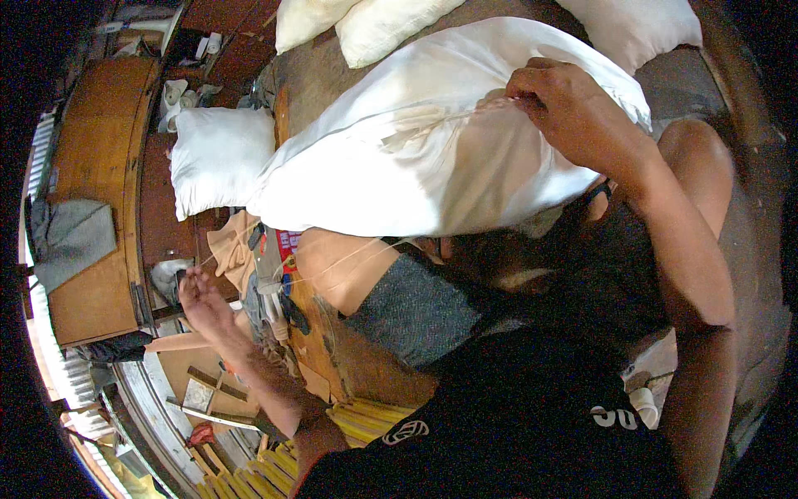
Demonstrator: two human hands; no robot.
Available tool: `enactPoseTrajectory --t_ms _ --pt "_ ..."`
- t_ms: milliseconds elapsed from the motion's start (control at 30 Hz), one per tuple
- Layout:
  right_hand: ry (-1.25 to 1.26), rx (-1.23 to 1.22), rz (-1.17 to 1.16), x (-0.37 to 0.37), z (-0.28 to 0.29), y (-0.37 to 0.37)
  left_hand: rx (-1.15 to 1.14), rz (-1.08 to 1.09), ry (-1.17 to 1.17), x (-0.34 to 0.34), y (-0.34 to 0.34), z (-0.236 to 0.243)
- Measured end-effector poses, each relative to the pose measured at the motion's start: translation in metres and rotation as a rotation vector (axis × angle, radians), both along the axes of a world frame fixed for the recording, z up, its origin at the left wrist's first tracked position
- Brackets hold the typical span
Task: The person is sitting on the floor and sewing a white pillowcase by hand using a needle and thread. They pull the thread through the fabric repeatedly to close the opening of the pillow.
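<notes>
Right now the right hand (565,108) is pinching the seam of the large white fabric pillow (432,158), fingers clenched on the cloth near its upper edge, while the pillow is lying across the person's lap. Out beyond the pillow's lower left corner, the left hand (204,303) is pulling a thin pale thread (332,259) taut, fingers curled about its end; the thread is running back under the pillow. A smaller white stuffed cushion (218,158) is resting just beside the pillow's left end, and more white cushions (366,25) are lying above it.
</notes>
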State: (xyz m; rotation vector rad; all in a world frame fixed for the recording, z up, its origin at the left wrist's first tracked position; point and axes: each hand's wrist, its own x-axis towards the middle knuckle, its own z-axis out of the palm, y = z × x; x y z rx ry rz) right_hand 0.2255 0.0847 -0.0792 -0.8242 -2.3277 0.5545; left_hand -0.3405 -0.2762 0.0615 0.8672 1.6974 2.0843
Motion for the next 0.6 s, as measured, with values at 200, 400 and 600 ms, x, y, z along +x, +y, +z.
enactPoseTrajectory --t_ms 200,400,600 --pt "0.04 -0.031 0.022 0.015 -0.004 0.012 -0.847 0.715 0.784 -0.143 -0.282 0.104" --pt "-0.017 0.052 0.021 0.002 0.003 0.001 -0.791 0.955 0.654 -0.116 -0.297 -0.016" --pt "-0.069 0.005 -0.004 -0.003 0.001 -0.002 -0.123 -0.026 0.349 0.063 -0.07 -0.087"
